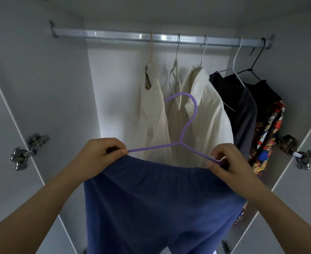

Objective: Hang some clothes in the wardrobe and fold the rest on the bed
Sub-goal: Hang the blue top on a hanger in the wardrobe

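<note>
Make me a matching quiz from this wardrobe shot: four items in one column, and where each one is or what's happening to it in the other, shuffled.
Things
1. purple hanger
2. blue garment
3. black hanger
4. patterned garment

Places or states
A. hooked at the right end of the rail
B. hanging farthest right in the wardrobe
C. gripped at its ends by the left hand and right hand, off the rail
D. waistband up, hanging down between the forearms

Pairs: 1-C, 2-D, 3-A, 4-B
</note>
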Tool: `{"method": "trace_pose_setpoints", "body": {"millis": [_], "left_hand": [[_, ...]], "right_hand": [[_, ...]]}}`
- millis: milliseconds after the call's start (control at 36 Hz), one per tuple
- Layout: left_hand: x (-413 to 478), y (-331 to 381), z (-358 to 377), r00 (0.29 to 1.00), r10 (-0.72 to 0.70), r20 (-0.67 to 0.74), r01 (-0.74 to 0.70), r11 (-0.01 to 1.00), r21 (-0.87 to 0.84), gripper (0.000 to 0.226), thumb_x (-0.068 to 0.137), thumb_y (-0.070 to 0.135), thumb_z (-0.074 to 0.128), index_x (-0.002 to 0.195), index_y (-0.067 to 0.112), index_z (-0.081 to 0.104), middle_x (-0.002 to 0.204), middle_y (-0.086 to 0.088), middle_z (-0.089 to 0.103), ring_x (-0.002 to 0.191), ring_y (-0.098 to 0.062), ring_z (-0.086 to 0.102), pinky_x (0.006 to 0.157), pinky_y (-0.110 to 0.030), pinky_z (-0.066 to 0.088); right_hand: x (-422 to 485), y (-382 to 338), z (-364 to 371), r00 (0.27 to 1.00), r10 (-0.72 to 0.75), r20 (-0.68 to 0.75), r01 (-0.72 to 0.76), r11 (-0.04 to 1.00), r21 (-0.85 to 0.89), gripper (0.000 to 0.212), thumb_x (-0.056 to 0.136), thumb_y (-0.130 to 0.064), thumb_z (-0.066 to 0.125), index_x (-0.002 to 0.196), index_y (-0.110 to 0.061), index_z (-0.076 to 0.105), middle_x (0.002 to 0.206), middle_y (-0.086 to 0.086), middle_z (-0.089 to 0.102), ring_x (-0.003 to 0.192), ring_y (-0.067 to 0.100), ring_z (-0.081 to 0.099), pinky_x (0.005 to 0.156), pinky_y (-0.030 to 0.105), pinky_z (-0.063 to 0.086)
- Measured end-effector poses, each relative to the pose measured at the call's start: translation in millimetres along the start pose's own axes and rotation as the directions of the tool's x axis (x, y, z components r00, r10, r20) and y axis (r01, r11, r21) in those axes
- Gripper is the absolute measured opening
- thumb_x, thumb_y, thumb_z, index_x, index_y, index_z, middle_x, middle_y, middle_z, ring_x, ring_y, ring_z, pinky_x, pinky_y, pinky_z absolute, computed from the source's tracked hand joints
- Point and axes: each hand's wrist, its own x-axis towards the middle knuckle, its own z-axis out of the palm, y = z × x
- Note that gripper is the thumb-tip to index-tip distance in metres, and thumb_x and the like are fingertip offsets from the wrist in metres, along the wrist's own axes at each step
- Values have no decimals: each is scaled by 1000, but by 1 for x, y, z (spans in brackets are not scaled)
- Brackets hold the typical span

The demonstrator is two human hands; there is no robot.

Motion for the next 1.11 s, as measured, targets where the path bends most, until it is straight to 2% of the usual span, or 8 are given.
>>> {"method": "trace_pose_setpoints", "body": {"millis": [167, 361, 500, 583, 639, 778, 1000, 1111], "left_hand": [[0, 2, 3, 991, -99, 94, 108, 990, -91, 40, 86, 13, 64, 75, 51, 67, 78, 20, 69, 78, 2, 63, 69, -5, 46], [4, 9, -5, 975, -152, 162, 182, 964, -191, 42, 87, 10, 62, 71, 48, 71, 82, 20, 71, 82, 4, 63, 71, -3, 45], [17, 25, 4, 975, -159, 153, 194, 947, -257, 38, 90, 15, 58, 69, 43, 73, 79, 22, 70, 79, 5, 62, 70, -5, 46], [24, 29, 14, 966, -133, 221, 113, 988, 101, 22, 96, 20, 50, 99, 28, 70, 102, 19, 65, 91, 3, 56, 81, -3, 40], [24, 23, 20, 962, -114, 247, 41, 959, 282, 26, 98, 27, 43, 115, 24, 63, 117, 13, 60, 103, -2, 53, 92, -12, 38], [17, 24, 24, 888, -103, 448, 24, 984, 177, 13, 95, 39, 46, 102, 35, 56, 97, 16, 61, 86, 0, 56, 72, -7, 42], [20, 5, 9, 995, -2, 97, -5, 997, 73, 31, 92, 16, 56, 80, 44, 54, 86, 18, 58, 85, 6, 54, 75, -3, 37], [16, -11, -1, 999, -41, -9, 40, 998, -47, 45, 88, 5, 59, 77, 48, 64, 88, 17, 63, 85, 6, 55, 76, -1, 39]], "right_hand": [[4, -17, 3, 952, 162, 259, -158, 987, -35, 18, 94, -32, 48, 78, -40, 51, 72, 3, 61, 68, 17, 55, 68, 36, 46], [7, -25, -4, 921, 155, 357, -205, 973, 106, 23, 94, -18, 52, 74, -29, 57, 59, -12, 50, 58, 3, 45, 57, 14, 36], [6, -33, 7, 843, 84, 530, -119, 992, 32, 27, 93, -27, 55, 69, -41, 56, 67, -16, 55, 65, 2, 50, 63, 18, 39], [6, -33, 13, 878, 135, 460, -170, 985, 36, 30, 92, -28, 55, 68, -45, 58, 64, -11, 56, 62, 5, 50, 63, 26, 42], [7, -30, 10, 909, 189, 372, -241, 966, 97, 28, 92, -22, 56, 70, -37, 60, 54, -13, 52, 56, 2, 47, 56, 19, 39], [4, -28, 1, 909, 262, 324, -327, 930, 165, 23, 92, -16, 56, 72, -24, 64, 47, -15, 52, 48, 0, 46, 52, 10, 36], [13, -22, -19, 882, 322, 345, -363, 930, 59, 11, 91, -29, 56, 84, -28, 65, 80, -5, 64, 66, 2, 52, 64, 13, 42], [16, -22, -27, 798, 419, 433, -481, 876, 37, 64, 79, -56, 48, 81, 7, 62, 67, 8, 54, 61, 14, 48, 57, 21, 36]]}}
